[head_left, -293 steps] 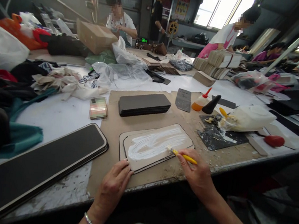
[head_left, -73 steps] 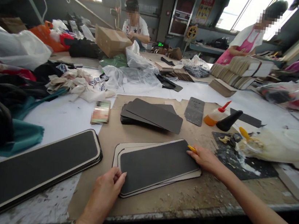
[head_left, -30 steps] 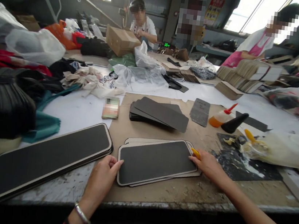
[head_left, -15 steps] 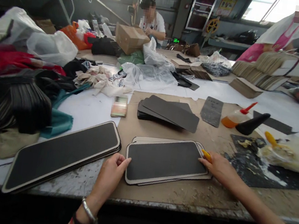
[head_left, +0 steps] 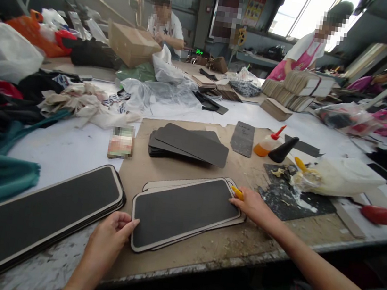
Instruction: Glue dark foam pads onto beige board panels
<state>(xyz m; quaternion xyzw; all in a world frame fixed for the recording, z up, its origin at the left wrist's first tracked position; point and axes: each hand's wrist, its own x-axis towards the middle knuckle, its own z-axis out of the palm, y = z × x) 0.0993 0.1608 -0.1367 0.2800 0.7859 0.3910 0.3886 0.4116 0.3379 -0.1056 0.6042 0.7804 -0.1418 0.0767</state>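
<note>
A dark rounded panel with a pale border [head_left: 184, 213] lies on top of similar pale-edged pieces, slightly askew. My left hand [head_left: 108, 236] pinches its left end, thumb on the upper face and fingers curled at the edge. At the opposite end my right hand [head_left: 252, 204] is closed around a small yellow tool [head_left: 237, 192], whose kind is mostly hidden by the fingers. Its fingertips touch the panel's right edge. Left of these, a stack of longer bordered panels [head_left: 45, 213] lies at a slant. Behind, several plain dark panels [head_left: 189, 144] are piled loosely.
Brown board [head_left: 134, 161] covers the worktable. At right are an orange-filled bottle [head_left: 267, 144], a black cone-shaped object [head_left: 283, 149], a glue-smeared dark sheet [head_left: 296, 203], a whitish container [head_left: 349, 177] and a red-handled tool [head_left: 377, 215]. Fabric [head_left: 74, 101] lies left. Two co-workers stand behind.
The view has turned right, so the table's contents appear farther left and more of the right side shows. Both hands keep their places at the panel's ends.
</note>
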